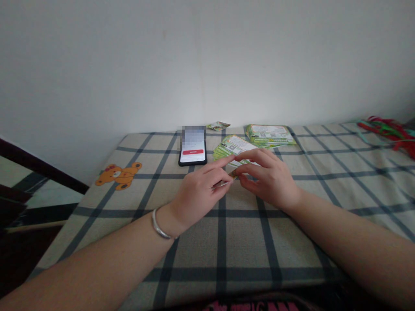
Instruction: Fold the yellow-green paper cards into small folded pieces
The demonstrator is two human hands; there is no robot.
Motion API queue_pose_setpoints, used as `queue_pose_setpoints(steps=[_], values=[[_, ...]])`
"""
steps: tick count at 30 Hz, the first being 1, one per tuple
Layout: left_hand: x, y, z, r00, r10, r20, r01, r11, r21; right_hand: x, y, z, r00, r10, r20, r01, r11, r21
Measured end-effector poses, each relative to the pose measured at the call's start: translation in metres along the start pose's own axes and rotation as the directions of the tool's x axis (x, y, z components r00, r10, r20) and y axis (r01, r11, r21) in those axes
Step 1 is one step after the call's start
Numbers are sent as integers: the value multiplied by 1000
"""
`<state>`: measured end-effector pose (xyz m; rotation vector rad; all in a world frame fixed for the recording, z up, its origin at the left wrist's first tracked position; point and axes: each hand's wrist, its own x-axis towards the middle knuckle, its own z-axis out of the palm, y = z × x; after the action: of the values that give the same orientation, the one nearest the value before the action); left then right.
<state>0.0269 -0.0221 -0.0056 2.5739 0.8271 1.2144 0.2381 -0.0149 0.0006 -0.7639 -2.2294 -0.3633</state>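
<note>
My left hand (201, 192), a silver bangle on its wrist, is closed with its fingers pinched on a small folded printed card (221, 184). The fingertips of my right hand (272, 179) meet the left ones and are closed on the card's other end. Most of the card is hidden by the fingers. Just behind my hands lies a fanned pile of green-and-white printed cards (227, 144), partly covered by the right fingers.
A phone (192, 157) with a lit screen lies behind my left hand. Near the wall (201, 65) are a folded card (219, 126) and a second card stack (272, 134). Red and green cords (389, 131) lie far right. A bear picture (118, 175) marks the checked tablecloth (201, 246).
</note>
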Motion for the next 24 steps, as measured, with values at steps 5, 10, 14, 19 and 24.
queue_pose_setpoints(steps=[5,10,14,19,24], values=[[2,1,-1,1000,-11,-5,11,1000,4,0,-4,0,998,56,-26,-54,994,95],[2,-2,-2,999,-25,-33,26,999,35,-1,-5,0,996,91,-1,-90,985,145],[2,-4,0,998,-36,-46,41,994,102,0,-6,2,989,146,17,-146,969,199],[4,-5,1,996,-79,-52,83,992,93,1,-9,8,966,256,-37,-228,911,344],[4,-4,1,998,-45,-37,46,999,18,1,-9,10,974,224,-44,-193,912,362]])
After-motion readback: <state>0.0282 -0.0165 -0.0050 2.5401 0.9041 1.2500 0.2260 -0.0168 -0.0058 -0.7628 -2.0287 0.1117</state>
